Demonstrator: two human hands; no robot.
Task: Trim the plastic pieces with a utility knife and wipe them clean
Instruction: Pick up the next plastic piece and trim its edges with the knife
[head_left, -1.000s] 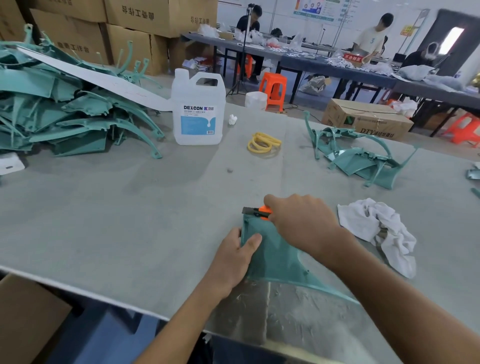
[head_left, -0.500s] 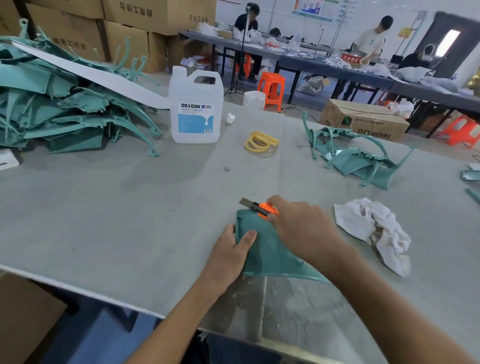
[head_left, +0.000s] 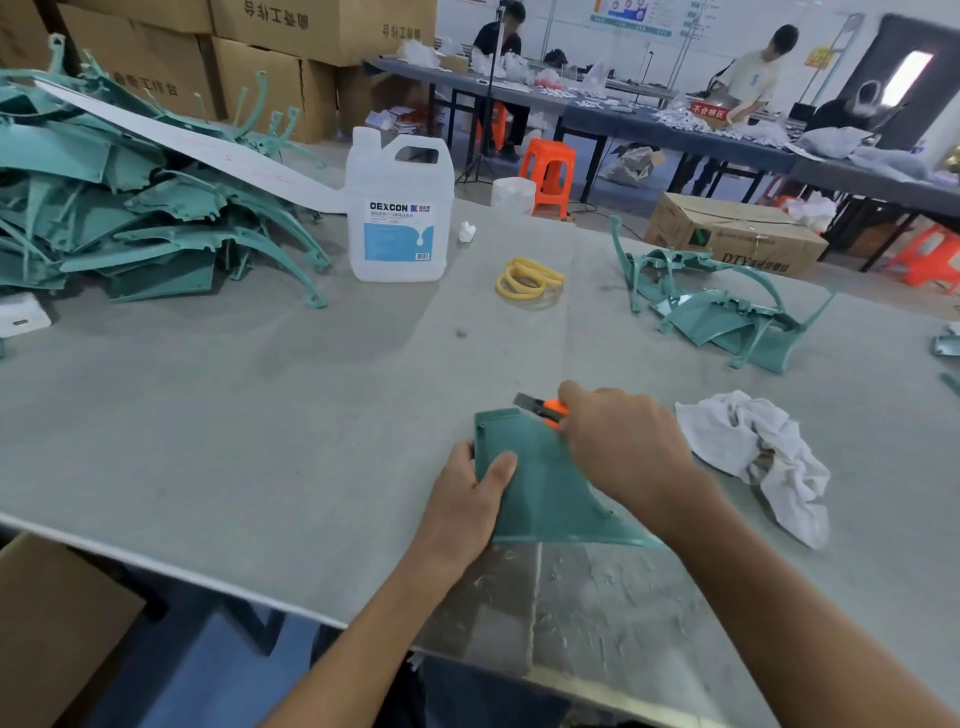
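Both bare forearms are reaching in over the near edge of the table, the right one coming in from the near right corner. The left hand (head_left: 470, 493) is gripping the teal plastic piece (head_left: 540, 483), thumb lying on top, fingers at its left edge. The right hand (head_left: 623, 447), knuckles up, is curling round the orange utility knife (head_left: 545, 408).

1 view: head-worn wide-angle camera, facing forward and down across the grey table (head_left: 218, 426). Left hand (head_left: 467, 499) and right hand (head_left: 623, 447) sit near, lower centre, forearms entering from the near edge. Far benches (head_left: 675, 136) show small at top.
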